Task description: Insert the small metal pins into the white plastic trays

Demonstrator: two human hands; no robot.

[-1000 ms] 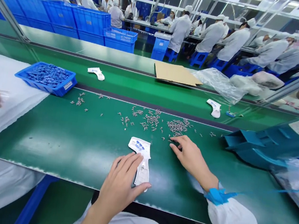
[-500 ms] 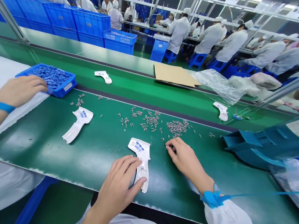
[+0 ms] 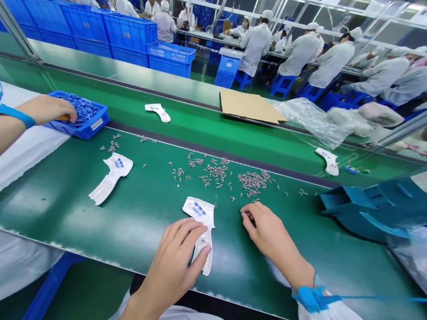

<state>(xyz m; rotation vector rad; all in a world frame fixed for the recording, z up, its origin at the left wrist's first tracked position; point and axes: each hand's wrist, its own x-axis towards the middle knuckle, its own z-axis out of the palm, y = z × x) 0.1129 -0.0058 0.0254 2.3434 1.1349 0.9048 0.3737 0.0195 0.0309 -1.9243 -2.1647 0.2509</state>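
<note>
A white curved plastic shell with blue pieces at its top lies on the green table. My left hand rests over its lower part, fingers apart, thumb on the right edge and fingertips on the left; small metal bits show inside the shell between them. To the right, my right hand is just above the table with thumb and index fingertip pressed together; anything between them is too small to make out. Beyond it lies a pile of small metal parts, with another scattered group to the left.
Another white shell lies left. A co-worker's hand reaches into a blue bin of blue parts. Two shells sit on the green belt behind. A teal chute stands at right.
My right hand has moved slightly right and toward me, away from the metal pile. My left hand has barely shifted. The belt shells moved right. The co-worker's hand moved further over the bin.
</note>
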